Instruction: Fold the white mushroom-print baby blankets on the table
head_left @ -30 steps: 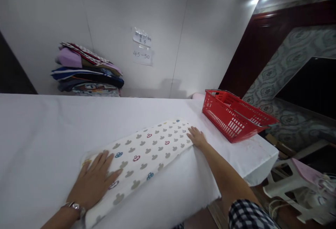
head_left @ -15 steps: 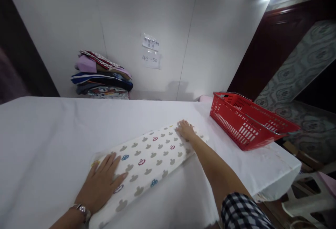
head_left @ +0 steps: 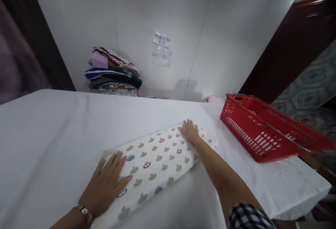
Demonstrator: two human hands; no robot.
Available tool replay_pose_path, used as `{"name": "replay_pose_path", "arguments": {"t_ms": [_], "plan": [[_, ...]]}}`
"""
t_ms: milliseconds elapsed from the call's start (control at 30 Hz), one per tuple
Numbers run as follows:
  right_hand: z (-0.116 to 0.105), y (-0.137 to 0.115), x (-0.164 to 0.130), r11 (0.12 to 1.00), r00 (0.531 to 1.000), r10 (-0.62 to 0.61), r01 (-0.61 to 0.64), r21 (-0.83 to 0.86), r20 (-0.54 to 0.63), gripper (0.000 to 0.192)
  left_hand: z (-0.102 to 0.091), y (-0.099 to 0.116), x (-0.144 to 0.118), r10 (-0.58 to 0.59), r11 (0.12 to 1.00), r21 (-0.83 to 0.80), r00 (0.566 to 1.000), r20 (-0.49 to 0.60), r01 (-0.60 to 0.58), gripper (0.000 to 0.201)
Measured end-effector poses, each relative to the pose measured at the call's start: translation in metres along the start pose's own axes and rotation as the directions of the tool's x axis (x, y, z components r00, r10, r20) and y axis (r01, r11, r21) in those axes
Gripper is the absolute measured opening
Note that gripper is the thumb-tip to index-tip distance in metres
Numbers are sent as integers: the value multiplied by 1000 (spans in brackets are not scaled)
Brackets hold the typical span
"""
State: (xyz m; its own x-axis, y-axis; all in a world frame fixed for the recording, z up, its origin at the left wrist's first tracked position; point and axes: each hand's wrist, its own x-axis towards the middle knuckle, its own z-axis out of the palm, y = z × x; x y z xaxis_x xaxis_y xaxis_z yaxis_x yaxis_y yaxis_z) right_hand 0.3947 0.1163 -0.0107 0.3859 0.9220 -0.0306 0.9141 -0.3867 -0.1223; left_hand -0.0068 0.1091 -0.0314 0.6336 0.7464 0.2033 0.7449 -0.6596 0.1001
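A folded white cloth printed with grey, red and blue mushroom shapes lies slantwise on the white-covered table. My left hand rests flat on its near left end, fingers spread. At the far right end, my right hand presses down with its fingers stretched out. Neither hand grips the fabric. Parts of the print under both palms and under my right forearm are hidden.
A red plastic basket with metal handles stands at the table's right edge. Behind the table, a pile of folded fabrics is stacked against the wall. Two paper labels hang on the wall.
The view has turned a little to the left, so everything sits further right. Both hands stay flat on the cloth in nearly the same places.
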Motion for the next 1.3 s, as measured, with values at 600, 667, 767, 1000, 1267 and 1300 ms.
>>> {"name": "replay_pose_path", "arguments": {"t_ms": [600,667,767,1000,1267,1300], "plan": [[6,-70,-62,933,931,-358,354,62,73,63,-9,10,1,-59,998,-7,996,68,60,70],[7,-77,-70,938,932,-344,337,77,114,62,-9,10,2,-67,998,-8,995,71,68,71],[7,-85,-81,942,938,-329,319,103,106,62,-8,10,3,-70,997,-21,995,70,72,71],[7,-99,-101,927,928,-364,353,125,79,58,-9,12,2,-264,955,-160,963,-63,251,63],[15,-103,-132,912,919,-384,392,121,-84,54,-36,14,-7,-713,528,-565,692,111,635,82],[18,-104,-134,914,922,-377,386,125,-91,52,-39,15,-9,-727,463,-601,667,164,652,85]]}}
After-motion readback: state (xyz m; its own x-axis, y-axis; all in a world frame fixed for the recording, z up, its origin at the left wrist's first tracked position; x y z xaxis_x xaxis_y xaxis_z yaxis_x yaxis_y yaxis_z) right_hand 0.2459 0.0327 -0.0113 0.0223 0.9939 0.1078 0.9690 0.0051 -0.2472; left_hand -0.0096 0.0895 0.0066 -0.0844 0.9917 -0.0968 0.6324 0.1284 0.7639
